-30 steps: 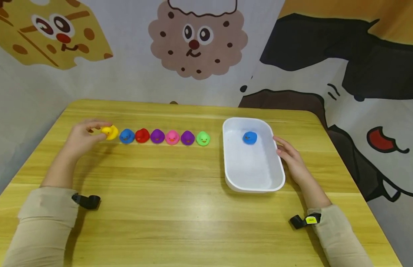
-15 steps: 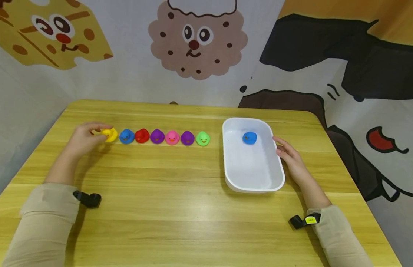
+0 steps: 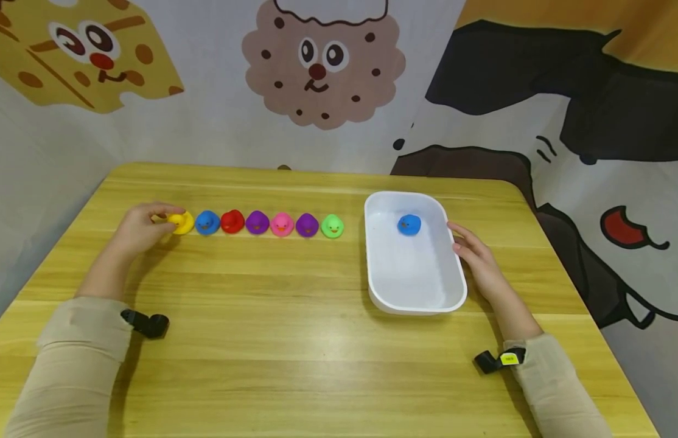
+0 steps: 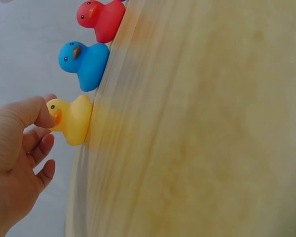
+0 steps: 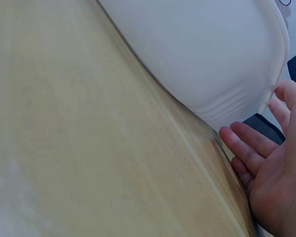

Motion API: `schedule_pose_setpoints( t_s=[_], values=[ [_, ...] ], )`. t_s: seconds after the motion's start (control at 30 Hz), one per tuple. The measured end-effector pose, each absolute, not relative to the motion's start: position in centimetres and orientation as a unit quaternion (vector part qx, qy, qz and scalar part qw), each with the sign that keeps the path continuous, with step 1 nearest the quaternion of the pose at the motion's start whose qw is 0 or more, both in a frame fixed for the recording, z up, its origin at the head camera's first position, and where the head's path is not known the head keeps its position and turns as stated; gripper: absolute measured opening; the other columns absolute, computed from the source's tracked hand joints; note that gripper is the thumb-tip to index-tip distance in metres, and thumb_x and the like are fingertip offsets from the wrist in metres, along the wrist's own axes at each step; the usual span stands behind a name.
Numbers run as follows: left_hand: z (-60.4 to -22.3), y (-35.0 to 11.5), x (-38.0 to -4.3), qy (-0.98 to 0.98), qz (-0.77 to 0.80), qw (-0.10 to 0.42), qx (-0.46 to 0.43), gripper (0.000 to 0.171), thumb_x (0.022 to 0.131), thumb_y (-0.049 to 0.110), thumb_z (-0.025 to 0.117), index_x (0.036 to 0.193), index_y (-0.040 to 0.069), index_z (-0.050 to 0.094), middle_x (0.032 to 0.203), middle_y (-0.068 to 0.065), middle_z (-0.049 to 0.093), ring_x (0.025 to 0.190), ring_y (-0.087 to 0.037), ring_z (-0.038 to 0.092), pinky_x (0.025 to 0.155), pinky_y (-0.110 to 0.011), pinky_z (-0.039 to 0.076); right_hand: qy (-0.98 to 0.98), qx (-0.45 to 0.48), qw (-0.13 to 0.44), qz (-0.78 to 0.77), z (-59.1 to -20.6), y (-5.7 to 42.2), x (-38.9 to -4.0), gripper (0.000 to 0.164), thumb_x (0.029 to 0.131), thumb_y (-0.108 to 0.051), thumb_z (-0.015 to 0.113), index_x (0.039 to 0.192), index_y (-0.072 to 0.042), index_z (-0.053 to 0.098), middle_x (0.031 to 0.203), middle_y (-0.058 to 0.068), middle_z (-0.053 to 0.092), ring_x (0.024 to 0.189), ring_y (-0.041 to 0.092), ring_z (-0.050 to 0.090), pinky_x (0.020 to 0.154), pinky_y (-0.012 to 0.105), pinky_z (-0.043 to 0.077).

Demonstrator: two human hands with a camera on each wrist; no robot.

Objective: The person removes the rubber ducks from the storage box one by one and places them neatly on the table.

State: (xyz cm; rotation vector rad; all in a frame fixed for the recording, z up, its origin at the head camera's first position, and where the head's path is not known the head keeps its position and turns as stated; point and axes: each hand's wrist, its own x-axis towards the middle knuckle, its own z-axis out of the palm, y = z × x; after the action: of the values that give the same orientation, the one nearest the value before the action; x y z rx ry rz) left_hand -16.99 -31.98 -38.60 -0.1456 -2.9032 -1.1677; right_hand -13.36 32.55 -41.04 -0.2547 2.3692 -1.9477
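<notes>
At the left end of the duck row, my left hand [image 3: 140,227] pinches the head of a yellow toy duck [image 4: 79,121] between thumb and finger. The duck's base sits at the tabletop in the left wrist view. Next to it stand a blue duck [image 3: 207,223] and a red duck [image 3: 232,222]. On the right, my right hand [image 3: 479,263] rests with fairly straight, spread fingers against the outer side and rim of a white plastic tub [image 5: 197,54]. Inside the tub, toward its far end, lies another blue duck [image 3: 409,225].
Continuing the row rightward are a purple duck [image 3: 257,222], a pink duck [image 3: 282,224], a second purple duck [image 3: 307,225] and a light green duck [image 3: 332,226]. Everything stands on a wooden table [image 3: 284,340], with a cartoon-printed cloth [image 3: 207,134] behind its far edge.
My left hand has come down slightly with the yellow duck, bringing it level with the row beside the blue duck. My right hand and the tub have stayed put.
</notes>
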Motion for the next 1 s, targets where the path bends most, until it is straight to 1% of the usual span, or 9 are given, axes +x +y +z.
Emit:
schedule_pose_setpoints(
  t_s=[0.17,0.23,0.33,0.43,0.47,0.53,0.8,0.9,1.0],
  values=[
    [-38.7,-32.1,-17.0,-0.923,-0.381,-0.001,-0.044,0.031,0.094,0.001,0.055,0.123,-0.006,0.059,0.132,-0.027,0.047,0.108,-0.037,0.041,0.057,-0.022,0.044,0.780,-0.080,0.027,-0.619,-41.1,32.6,-13.4,0.048,0.101,-0.022,0.049,0.148,-0.014,0.038,0.125,0.000,0.056,0.108,0.010,0.056,0.083,0.022,0.048],
    [-38.6,-32.2,-16.9,-0.925,-0.378,-0.004,-0.045,0.032,0.094,0.002,0.055,0.125,-0.005,0.059,0.134,-0.027,0.046,0.110,-0.039,0.041,0.058,-0.022,0.045,0.782,-0.079,0.028,-0.618,-41.1,32.6,-13.5,0.049,0.101,-0.023,0.049,0.148,-0.014,0.038,0.126,0.000,0.056,0.108,0.010,0.056,0.083,0.022,0.048],
    [-38.2,-32.2,-16.8,-0.927,-0.373,-0.008,-0.046,0.035,0.095,0.005,0.056,0.129,-0.003,0.057,0.138,-0.025,0.043,0.117,-0.042,0.040,0.069,-0.029,0.044,0.782,-0.076,0.031,-0.618,-41.1,32.6,-13.5,0.049,0.101,-0.023,0.050,0.148,-0.015,0.038,0.126,0.000,0.055,0.108,0.009,0.056,0.082,0.022,0.049],
    [-37.6,-32.3,-16.6,-0.929,-0.368,0.005,-0.044,0.038,0.095,0.008,0.055,0.132,0.000,0.054,0.141,-0.023,0.042,0.121,-0.043,0.039,0.081,-0.043,0.039,0.779,-0.077,0.033,-0.621,-41.1,32.6,-13.5,0.049,0.101,-0.023,0.050,0.148,-0.014,0.038,0.126,-0.001,0.055,0.108,0.010,0.056,0.082,0.023,0.049],
    [-37.3,-32.2,-16.5,-0.927,-0.371,0.012,-0.046,0.039,0.095,0.008,0.055,0.133,0.001,0.054,0.141,-0.023,0.041,0.121,-0.043,0.038,0.083,-0.048,0.037,0.778,-0.078,0.033,-0.622,-41.1,32.6,-13.5,0.049,0.101,-0.023,0.049,0.148,-0.014,0.038,0.125,-0.002,0.055,0.108,0.010,0.056,0.082,0.023,0.049],
    [-36.7,-32.0,-16.3,-0.926,-0.374,0.033,-0.049,0.040,0.095,0.009,0.055,0.134,0.002,0.054,0.141,-0.022,0.042,0.120,-0.041,0.038,0.085,-0.051,0.033,0.777,-0.080,0.031,-0.624,-41.1,32.6,-13.4,0.049,0.101,-0.022,0.049,0.148,-0.014,0.038,0.124,-0.003,0.056,0.107,0.010,0.057,0.081,0.023,0.049],
    [-34.0,-28.4,-15.1,-0.912,-0.381,0.130,-0.083,0.038,0.092,0.015,0.062,0.129,0.007,0.060,0.129,-0.016,0.055,0.106,-0.024,0.043,0.087,-0.038,0.030,0.774,-0.083,0.030,-0.627,-41.1,32.6,-13.4,0.048,0.101,-0.022,0.049,0.147,-0.014,0.039,0.123,-0.002,0.057,0.107,0.010,0.057,0.082,0.022,0.049],
    [-33.1,-26.3,-14.6,-0.902,-0.389,0.158,-0.101,0.036,0.091,0.014,0.065,0.125,0.005,0.063,0.123,-0.015,0.058,0.105,-0.024,0.045,0.089,-0.038,0.031,0.777,-0.085,0.028,-0.623,-41.1,32.6,-13.4,0.048,0.101,-0.022,0.049,0.147,-0.014,0.039,0.123,-0.001,0.056,0.107,0.010,0.056,0.083,0.022,0.048],
    [-32.5,-24.3,-14.3,-0.892,-0.394,0.182,-0.123,0.033,0.088,0.011,0.068,0.121,0.003,0.065,0.117,-0.013,0.062,0.104,-0.024,0.048,0.085,-0.036,0.033,0.778,-0.086,0.027,-0.622,-41.0,32.6,-13.4,0.048,0.101,-0.022,0.049,0.147,-0.014,0.039,0.123,-0.001,0.056,0.108,0.010,0.056,0.083,0.022,0.048]
  ],
)
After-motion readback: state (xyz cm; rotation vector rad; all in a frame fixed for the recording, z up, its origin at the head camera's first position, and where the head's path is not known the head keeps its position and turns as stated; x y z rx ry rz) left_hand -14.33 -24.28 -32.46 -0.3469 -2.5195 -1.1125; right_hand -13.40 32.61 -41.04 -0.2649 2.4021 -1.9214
